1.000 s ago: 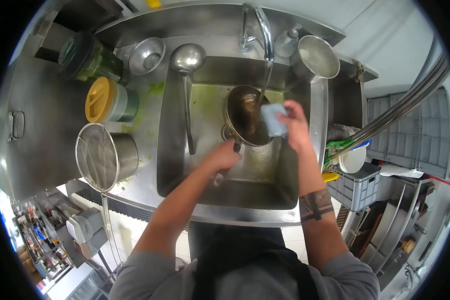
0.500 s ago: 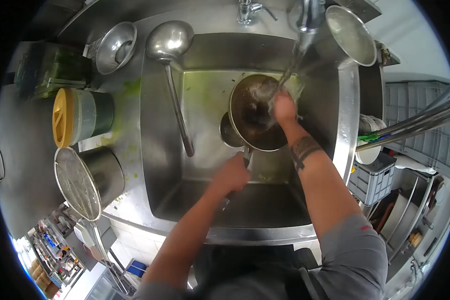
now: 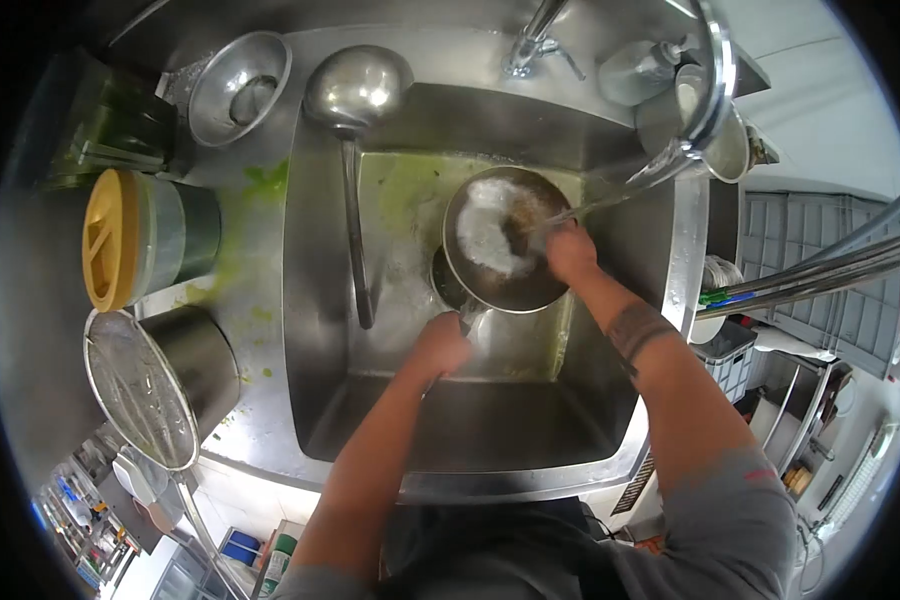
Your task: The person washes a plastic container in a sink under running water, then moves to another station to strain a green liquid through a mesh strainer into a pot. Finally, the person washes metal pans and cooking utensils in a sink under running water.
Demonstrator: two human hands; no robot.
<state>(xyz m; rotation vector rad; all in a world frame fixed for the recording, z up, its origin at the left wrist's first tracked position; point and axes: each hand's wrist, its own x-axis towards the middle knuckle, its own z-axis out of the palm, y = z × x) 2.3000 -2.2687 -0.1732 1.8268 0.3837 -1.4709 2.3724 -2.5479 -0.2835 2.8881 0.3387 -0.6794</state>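
A round dark pan (image 3: 515, 275) with white foam inside is held over the metal sink (image 3: 410, 420). Its handle is in the closed fingers of my left hand (image 3: 442, 345). My right hand (image 3: 572, 252) is closed at the pan's right inner side. The sponge seen there before is mostly hidden, with only a blurred greyish edge by the fingers. Water runs from the faucet (image 3: 710, 95) down to the pan beside my right hand. A long-handled ladle (image 3: 360, 90) rests over the sink's left part, left of the pan.
Left of the sink stand a metal bowl (image 3: 210, 100), a yellow-lidded container (image 3: 113, 240) and a strainer (image 3: 140, 390) on a metal pot. A soap bottle (image 3: 635, 75) stands behind the sink. Long poles (image 3: 820, 270) and a grey crate (image 3: 727, 368) are at the right.
My right hand has moved from beside the pan to its inside edge with the sponge. White foam has spread in the pan. The view has shifted, and the faucet appears farther right.
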